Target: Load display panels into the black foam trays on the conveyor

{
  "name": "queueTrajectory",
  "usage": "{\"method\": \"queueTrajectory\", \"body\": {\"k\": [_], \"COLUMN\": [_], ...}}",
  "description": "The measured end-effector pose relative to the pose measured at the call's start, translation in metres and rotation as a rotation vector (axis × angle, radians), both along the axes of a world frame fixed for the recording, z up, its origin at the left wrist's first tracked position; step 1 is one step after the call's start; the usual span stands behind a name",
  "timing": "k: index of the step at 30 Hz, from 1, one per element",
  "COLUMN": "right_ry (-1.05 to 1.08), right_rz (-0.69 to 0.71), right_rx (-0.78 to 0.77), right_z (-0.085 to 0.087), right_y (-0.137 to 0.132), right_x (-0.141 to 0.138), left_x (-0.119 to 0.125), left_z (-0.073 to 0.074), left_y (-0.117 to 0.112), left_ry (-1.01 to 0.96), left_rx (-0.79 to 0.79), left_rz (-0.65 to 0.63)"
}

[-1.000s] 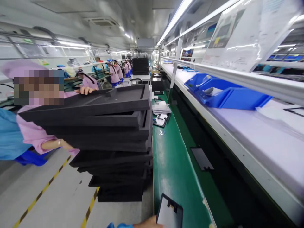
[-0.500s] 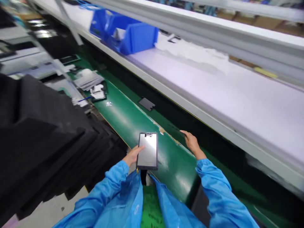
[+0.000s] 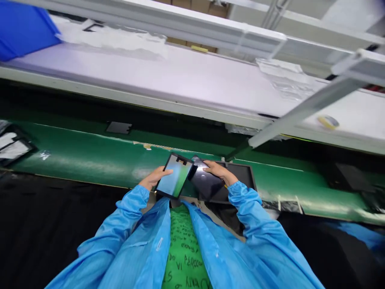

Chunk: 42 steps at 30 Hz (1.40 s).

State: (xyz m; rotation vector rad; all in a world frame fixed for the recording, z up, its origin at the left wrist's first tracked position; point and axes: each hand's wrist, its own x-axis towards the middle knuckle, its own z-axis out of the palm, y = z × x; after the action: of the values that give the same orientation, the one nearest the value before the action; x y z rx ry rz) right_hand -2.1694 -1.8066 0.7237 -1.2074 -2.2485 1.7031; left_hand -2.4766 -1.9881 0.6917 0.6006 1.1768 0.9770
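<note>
Left hand (image 3: 155, 178): fingers pressed together, gripping a glass tablet panel (image 3: 175, 176), tilted over the near edge of the green conveyor belt (image 3: 90, 160).
Right hand (image 3: 217, 171): fingers pressed together on a glossy black panel (image 3: 204, 179), above a black tray (image 3: 245, 172).
Risk: the overlapping panels could scratch or chip if knocked together.

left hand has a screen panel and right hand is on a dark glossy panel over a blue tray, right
Not quite: the tray is black, not blue, as the head view shows. The left hand holds the screen panel, and the right hand is on the dark glossy panel over that tray.
</note>
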Motion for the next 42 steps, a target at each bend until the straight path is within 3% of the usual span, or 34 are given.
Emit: {"method": "queueTrajectory", "body": {"k": [5,8,10,12,13,16,18,19,21,23,25,28,33,37,40,42], "right_ry": [-0.065,-0.081,-0.078,-0.052,-0.012,0.215,0.307,0.311,0.280,0.309,0.383,0.479,0.428,0.319,0.287,0.299], "right_rz": [0.494,0.568,0.581,0.486,0.372,-0.217,-0.643,-0.811,-0.983,-0.947,-0.899,-0.873,-0.837,-0.906,-0.968,-0.975], "right_rx": [-0.153,-0.152,-0.150,-0.128,-0.083,0.208,0.346,0.326,0.058,-0.280,-0.379,-0.260,-0.161,-0.134,-0.146,-0.141], "right_z": [0.005,0.007,0.011,0.019,0.024,0.027,0.013,0.000,-0.034,-0.069,-0.093,-0.104,-0.107,-0.133,-0.148,-0.148], "right_y": [-0.013,-0.015,-0.007,0.008,0.016,0.029,0.018,0.006,-0.026,-0.061,-0.089,-0.108,-0.118,-0.128,-0.119,-0.102], "right_x": [0.057,0.066,0.073,0.089,0.103,0.158,0.191,0.202,0.207,0.194,0.175,0.157,0.161,0.164,0.172,0.188], "left_x": [0.089,0.146,0.176,0.194,0.200,0.209,0.215,0.219,0.230,0.245,0.260,0.279,0.297,0.310,0.326,0.338], "left_z": [0.029,0.033,0.028,0.019,0.013,-0.008,-0.025,-0.034,-0.051,-0.064,-0.072,-0.076,-0.084,-0.093,-0.094,-0.093], "left_y": [0.051,0.070,0.074,0.072,0.071,0.066,0.064,0.063,0.061,0.059,0.055,0.050,0.039,0.037,0.049,0.061], "left_ry": [0.207,0.240,0.250,0.261,0.271,0.250,0.179,0.141,0.093,0.081,0.091,0.104,0.126,0.156,0.162,0.157], "left_rx": [0.248,0.252,0.230,0.237,0.244,0.217,0.156,0.128,0.100,0.096,0.121,0.142,-0.058,-0.120,-0.143,-0.131], "left_rz": [-0.557,-0.805,-0.833,-0.773,-0.740,-0.536,-0.348,-0.261,-0.144,-0.078,-0.008,0.106,0.142,0.188,0.169,0.135]}}
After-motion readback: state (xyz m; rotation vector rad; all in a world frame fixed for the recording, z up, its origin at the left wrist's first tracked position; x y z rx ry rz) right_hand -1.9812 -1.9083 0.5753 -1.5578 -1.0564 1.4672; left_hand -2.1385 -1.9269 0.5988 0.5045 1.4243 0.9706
